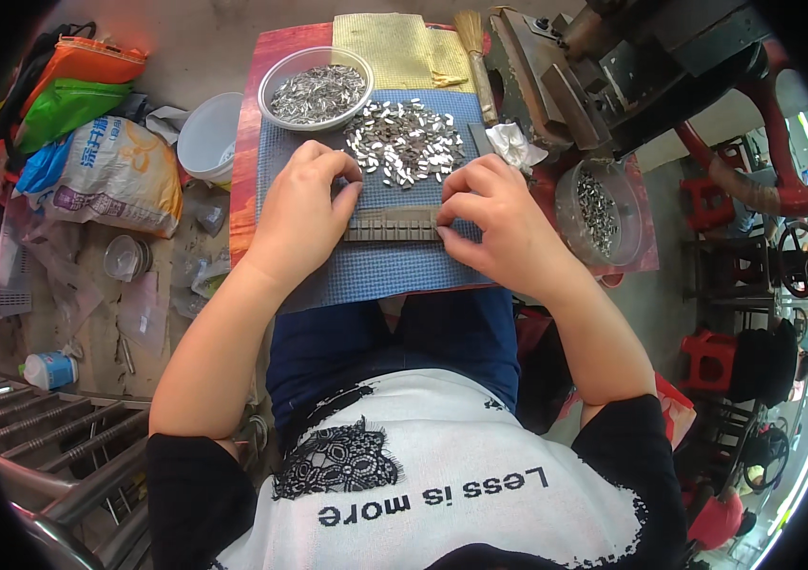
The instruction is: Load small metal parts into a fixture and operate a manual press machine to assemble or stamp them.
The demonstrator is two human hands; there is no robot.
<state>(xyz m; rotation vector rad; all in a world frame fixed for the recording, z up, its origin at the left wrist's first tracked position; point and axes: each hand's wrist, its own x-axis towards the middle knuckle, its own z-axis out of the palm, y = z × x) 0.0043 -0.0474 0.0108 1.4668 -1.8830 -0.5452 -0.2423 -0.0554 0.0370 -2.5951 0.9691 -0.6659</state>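
A narrow grey slotted bar (393,231) lies crosswise on the blue textured mat (356,275), between my two hands. My left hand (304,204) is by its left end, thumb and forefinger drawn together; whatever is between them is too small to make out. At the other end, the curled thumb and fingers of my right hand (490,209) close on the bar's tip. Just beyond the bar spreads a loose pile of small white and dark metal pieces (404,142). A clear round bowl (266,71) of silvery pieces stands behind my left hand.
Right of the mat sits a clear tub (630,223) of small parts. A brush (472,47), crumpled white tissue (515,145) and a dark metal machine (556,85) are at the back right. Left of the table are a white bucket (209,138) and a printed sack (119,176).
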